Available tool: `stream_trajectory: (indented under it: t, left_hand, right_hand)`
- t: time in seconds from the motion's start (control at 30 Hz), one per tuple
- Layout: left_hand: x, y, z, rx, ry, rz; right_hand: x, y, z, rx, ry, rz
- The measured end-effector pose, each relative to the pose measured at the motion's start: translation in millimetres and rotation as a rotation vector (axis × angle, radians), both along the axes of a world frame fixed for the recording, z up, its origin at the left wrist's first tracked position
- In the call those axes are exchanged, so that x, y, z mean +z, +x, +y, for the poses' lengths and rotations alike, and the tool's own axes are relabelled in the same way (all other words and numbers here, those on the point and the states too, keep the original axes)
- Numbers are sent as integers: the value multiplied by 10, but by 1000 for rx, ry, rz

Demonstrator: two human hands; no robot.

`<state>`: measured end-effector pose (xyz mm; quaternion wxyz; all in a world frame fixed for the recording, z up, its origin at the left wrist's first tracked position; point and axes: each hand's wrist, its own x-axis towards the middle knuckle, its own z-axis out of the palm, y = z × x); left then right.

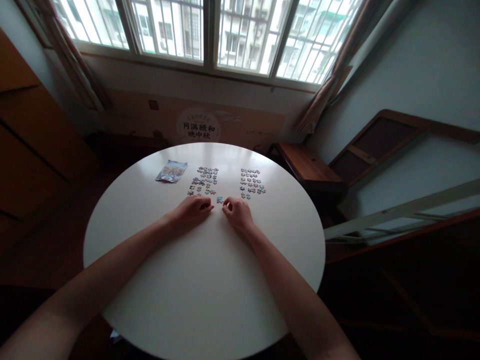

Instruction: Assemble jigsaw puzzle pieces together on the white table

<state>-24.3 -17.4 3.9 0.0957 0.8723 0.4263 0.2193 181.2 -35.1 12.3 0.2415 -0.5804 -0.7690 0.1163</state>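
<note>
Both my hands rest on a round white table. My left hand is curled, fingertips pinched together near a small jigsaw piece lying between the hands. My right hand is also curled, its fingertips touching or just beside that piece. Beyond the hands lie two groups of loose puzzle pieces, one to the left and one to the right. A colourful picture card lies further left.
A wooden bench stands past the table's right rim, under a barred window. A wooden cabinet fills the left side. Leaning wooden frames and rails stand at the right against the wall.
</note>
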Motion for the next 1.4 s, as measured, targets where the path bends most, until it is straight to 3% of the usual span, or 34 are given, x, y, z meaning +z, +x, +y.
stream_trajectory:
  t: [1.4]
  left_hand:
    - [-22,-4,13,-12,-12,-32]
  right_hand:
    - [-8,11,5,12,9,-4]
